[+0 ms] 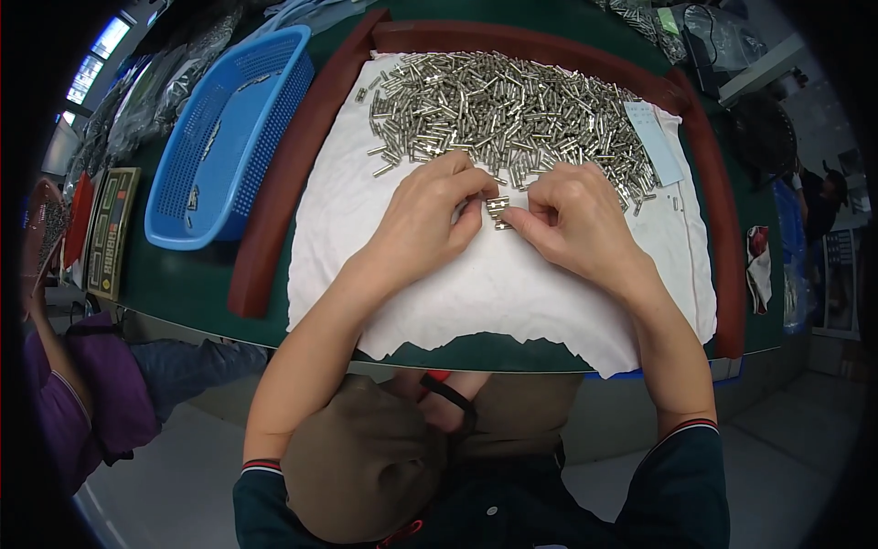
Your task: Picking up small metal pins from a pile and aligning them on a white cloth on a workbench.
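Observation:
A large heap of small silvery metal pins (512, 101) lies across the far part of a white cloth (393, 316). In front of the heap, my left hand (430, 215) and my right hand (585, 224) face each other with fingers curled. Between their fingertips sits a short row of metal pins (499, 210), lined up side by side. My left fingers pinch its left end, and my right thumb presses its right side. Part of the row is hidden behind the fingers.
A dark red wooden frame (274, 201) borders the cloth on three sides. Left of it stands a blue perforated basket (229, 137) with a few metal pieces inside. A pale blue paper slip (654, 146) lies by the heap's right edge. A person in purple (105, 375) is at far left.

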{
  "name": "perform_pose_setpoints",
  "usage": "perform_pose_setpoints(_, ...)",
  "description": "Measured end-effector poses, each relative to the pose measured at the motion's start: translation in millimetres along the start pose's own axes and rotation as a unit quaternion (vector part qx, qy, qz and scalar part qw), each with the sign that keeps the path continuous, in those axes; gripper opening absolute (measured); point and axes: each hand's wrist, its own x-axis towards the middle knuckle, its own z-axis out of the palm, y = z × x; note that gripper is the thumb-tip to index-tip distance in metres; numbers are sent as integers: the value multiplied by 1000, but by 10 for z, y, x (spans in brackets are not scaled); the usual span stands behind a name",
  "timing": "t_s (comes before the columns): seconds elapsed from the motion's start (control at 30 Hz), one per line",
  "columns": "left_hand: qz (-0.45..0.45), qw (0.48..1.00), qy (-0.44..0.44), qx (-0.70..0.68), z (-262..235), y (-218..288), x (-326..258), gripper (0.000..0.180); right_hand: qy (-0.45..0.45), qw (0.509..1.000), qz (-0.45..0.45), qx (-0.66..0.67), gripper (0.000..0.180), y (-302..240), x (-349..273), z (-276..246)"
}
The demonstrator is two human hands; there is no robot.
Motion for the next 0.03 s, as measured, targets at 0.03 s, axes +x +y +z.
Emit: perform_pose_setpoints(0.03, -1, 1000, -2, 2, -3, 0, -1, 15, 0, 1000, 0, 0, 31, -2, 1, 0)
